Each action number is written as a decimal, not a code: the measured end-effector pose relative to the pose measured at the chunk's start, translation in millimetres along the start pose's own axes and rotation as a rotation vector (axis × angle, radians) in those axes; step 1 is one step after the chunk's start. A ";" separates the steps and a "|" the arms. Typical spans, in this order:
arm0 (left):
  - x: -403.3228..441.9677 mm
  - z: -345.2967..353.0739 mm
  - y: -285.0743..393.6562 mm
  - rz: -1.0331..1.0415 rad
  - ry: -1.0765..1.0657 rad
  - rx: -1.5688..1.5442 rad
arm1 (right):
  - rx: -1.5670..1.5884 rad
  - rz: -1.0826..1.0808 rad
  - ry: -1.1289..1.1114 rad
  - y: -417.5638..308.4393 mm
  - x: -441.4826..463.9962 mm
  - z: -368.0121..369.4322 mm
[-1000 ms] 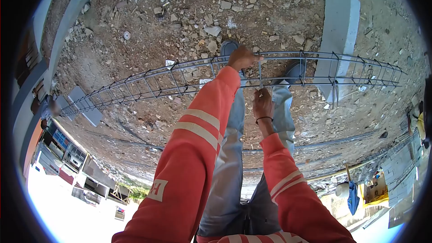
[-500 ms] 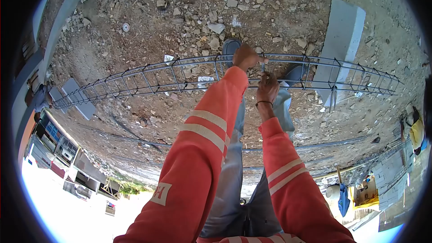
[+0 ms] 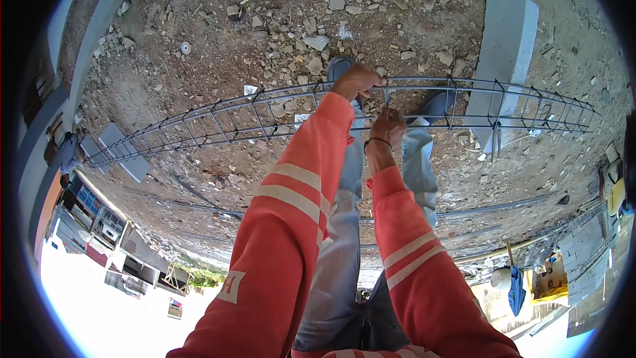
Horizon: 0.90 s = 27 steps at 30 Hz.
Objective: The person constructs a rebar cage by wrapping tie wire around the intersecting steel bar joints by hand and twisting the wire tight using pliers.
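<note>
A long rebar cage (image 3: pixel 228 134) of dark bars and square stirrups stretches across the view in front of my legs. My left hand (image 3: pixel 358 81) is at its upper bar, fingers closed on the steel by a short upright grey piece. Just below and to the right, my right hand (image 3: pixel 389 127) is closed at the lower bar, under the same upright piece. What its fingers hold is hidden. My shoes (image 3: pixel 340 66) stand on the ground beneath the cage.
A grey slab (image 3: pixel 501 46) lies under the cage's right part; smaller grey boards (image 3: pixel 124 152) lie under its left end. Stones (image 3: pixel 317 42) litter the dirt. Long loose bars (image 3: pixel 490 209) lie behind my legs. Another person (image 3: pixel 68 156) is at the far left.
The view has shifted slightly. My right hand has moved a little left and stays closed at the lower bar. My left hand remains at the upper bar.
</note>
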<state>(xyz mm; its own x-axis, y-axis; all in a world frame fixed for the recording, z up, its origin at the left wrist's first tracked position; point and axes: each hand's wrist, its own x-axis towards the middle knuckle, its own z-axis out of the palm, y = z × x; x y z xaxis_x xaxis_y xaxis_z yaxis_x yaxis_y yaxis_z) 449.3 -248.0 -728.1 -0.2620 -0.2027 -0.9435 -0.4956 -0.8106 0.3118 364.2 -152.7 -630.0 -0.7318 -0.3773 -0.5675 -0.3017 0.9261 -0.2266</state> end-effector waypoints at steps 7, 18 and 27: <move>-1.2 18.2 -3.3 0.014 0.183 0.016 | 0.258 0.251 -0.050 -23.6 -13.3 -8.8; -35.3 31.0 13.2 0.111 0.452 0.097 | 0.574 0.362 -0.213 -10.3 -0.9 12.9; -42.4 25.9 21.6 0.016 0.502 0.066 | 0.087 0.015 -0.032 -22.9 -3.3 1.0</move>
<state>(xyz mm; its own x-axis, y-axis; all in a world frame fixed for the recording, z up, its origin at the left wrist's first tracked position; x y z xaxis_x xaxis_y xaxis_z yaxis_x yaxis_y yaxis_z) 428.3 -242.7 -678.5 0.1523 -0.4667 -0.8712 -0.5504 -0.7722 0.3174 374.1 -172.7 -623.8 -0.7156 -0.3639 -0.5963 -0.2354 0.9293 -0.2845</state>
